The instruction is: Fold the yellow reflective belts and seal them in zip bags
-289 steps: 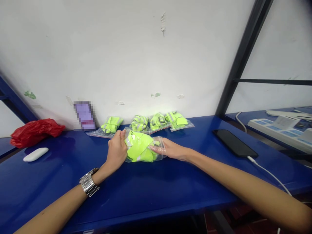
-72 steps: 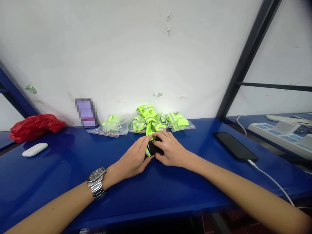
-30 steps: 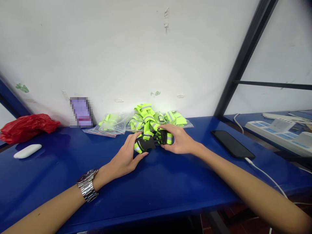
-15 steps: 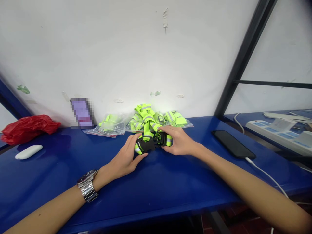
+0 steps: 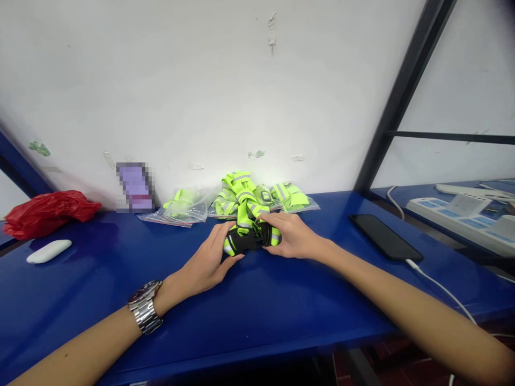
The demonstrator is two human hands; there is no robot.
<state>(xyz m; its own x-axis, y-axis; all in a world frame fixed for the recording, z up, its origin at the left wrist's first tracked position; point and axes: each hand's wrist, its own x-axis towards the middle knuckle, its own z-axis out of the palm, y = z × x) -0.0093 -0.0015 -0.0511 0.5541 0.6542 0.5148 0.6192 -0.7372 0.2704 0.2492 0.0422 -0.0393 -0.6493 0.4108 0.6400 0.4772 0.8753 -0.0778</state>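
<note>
Hands meet over a blue table (image 5: pixel 257 305), near its far middle. Left hand (image 5: pixel 209 262) and right hand (image 5: pixel 292 238) each grasp an end of a neon-yellow reflective strap (image 5: pixel 245 212). Its black buckle (image 5: pixel 247 239) halves, apart a second ago, now sit pressed together, seemingly fastened.

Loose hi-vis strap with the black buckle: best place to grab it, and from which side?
By the black buckle, pinched end to end from left and right, as the left hand and right hand do. It looks rigid and faces the person; the hi-vis strap is floppy and tangled.
</note>
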